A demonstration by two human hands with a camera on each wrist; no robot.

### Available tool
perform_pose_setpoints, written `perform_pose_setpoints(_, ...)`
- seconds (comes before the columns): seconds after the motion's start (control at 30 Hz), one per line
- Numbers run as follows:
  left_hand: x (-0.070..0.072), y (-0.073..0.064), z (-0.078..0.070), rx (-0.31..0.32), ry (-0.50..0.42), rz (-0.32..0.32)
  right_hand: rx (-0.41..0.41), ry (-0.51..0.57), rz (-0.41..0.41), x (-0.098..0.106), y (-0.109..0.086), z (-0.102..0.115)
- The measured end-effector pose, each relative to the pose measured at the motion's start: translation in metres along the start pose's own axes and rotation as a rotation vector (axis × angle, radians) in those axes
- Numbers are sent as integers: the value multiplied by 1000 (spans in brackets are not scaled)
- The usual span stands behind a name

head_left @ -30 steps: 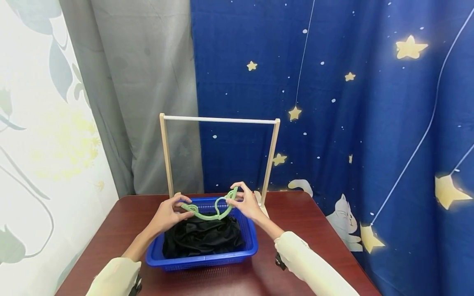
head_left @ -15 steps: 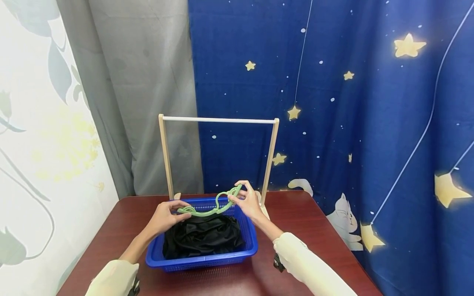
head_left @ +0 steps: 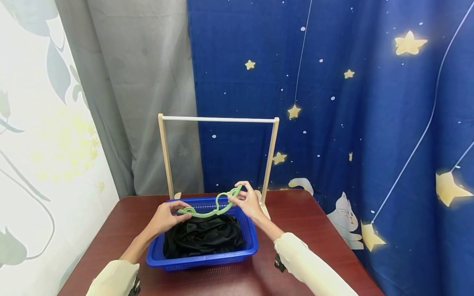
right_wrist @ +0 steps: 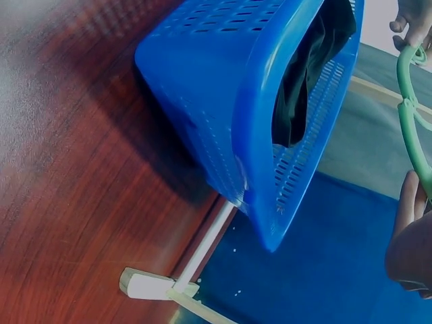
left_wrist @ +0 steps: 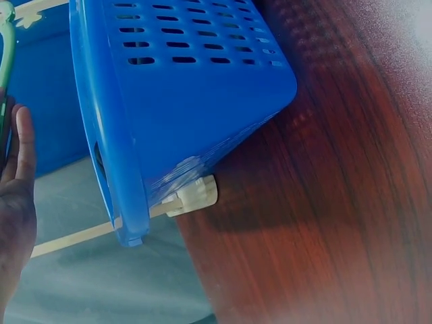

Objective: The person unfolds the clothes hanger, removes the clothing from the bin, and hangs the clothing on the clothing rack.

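A green folding clothes hanger [head_left: 203, 215], jointed near its middle, is held between both hands above the basket. My left hand [head_left: 165, 217] pinches its left end between thumb and fingers. The right end, raised higher, sits in the grip of my right hand [head_left: 249, 202]. Below it, the blue plastic basket [head_left: 201, 261] holds crumpled black cloth [head_left: 205, 239]. In the right wrist view the hanger [right_wrist: 407, 128] bends at its joint, with my right hand [right_wrist: 410, 253] on the near end. The left wrist view catches only part of my left hand [left_wrist: 17, 202] beside the basket rim [left_wrist: 111, 135].
A wooden rack with a white crossbar [head_left: 222, 119] stands behind the basket, a post on either side. Everything rests on a dark red-brown table [head_left: 296, 238]. Grey and blue star-print curtains [head_left: 326, 135] hang behind it.
Both hands have drawn slightly apart and the hanger has straightened from a deeper downward bow. Its right end moved right and up. Over the last half second the hands hold nearly still.
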State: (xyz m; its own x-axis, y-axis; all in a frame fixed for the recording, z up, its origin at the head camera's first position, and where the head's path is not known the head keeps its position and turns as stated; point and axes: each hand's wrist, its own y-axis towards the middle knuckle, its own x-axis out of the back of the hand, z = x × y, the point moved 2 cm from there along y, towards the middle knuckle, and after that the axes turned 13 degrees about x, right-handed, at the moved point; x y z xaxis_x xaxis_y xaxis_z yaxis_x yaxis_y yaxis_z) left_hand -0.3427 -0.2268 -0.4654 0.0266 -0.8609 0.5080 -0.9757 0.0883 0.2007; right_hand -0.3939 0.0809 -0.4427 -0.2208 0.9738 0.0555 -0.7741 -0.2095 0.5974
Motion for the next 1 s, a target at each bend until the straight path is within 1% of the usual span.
perform_pose_setpoints(0.2,-2,-2,-3,-31,-14,30,3,21,14,-1,-1,-1)
perform_pose_setpoints(0.37,-2,-2,-1,-33,10,17,2,64,28,1,-2,-1)
perform_pose_setpoints(0.47,-2,-1,1,-38,18,10,0,70,26,4,-2,-2)
perform_pose_setpoints(0.6,1,0,3,-41,2,-3,21,41,19,11,-2,-4)
perform_pose_setpoints(0.73,5,-1,5,-49,-10,-9,11,-10,17,17,-3,-4)
perform_pose_setpoints(0.83,7,-2,5,-56,-13,-18,1,-47,36,20,-5,-3)
perform_pose_setpoints(1.0,8,-2,6,-54,-10,-32,19,-113,97,27,-7,-2)
